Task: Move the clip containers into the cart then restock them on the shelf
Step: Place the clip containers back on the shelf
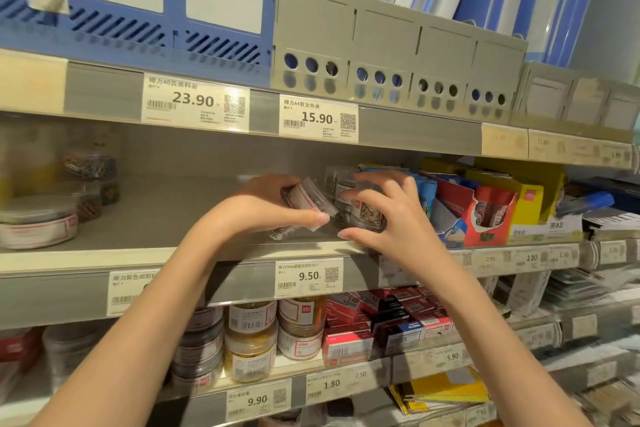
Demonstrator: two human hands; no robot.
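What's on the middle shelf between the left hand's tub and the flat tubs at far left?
Head view: bare shelf between the tilted tub in the left hand and the flat tubs.

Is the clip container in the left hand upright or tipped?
Tipped. The clip container leans in the left hand, its label facing up and sideways, above the shelf.

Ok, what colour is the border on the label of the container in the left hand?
Red, on a white label, clearest in the head view.

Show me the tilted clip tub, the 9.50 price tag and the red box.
tilted clip tub [309,199]: head view, its white label.
9.50 price tag [309,276]: head view, the printed price.
red box [469,208]: head view, its side panel.
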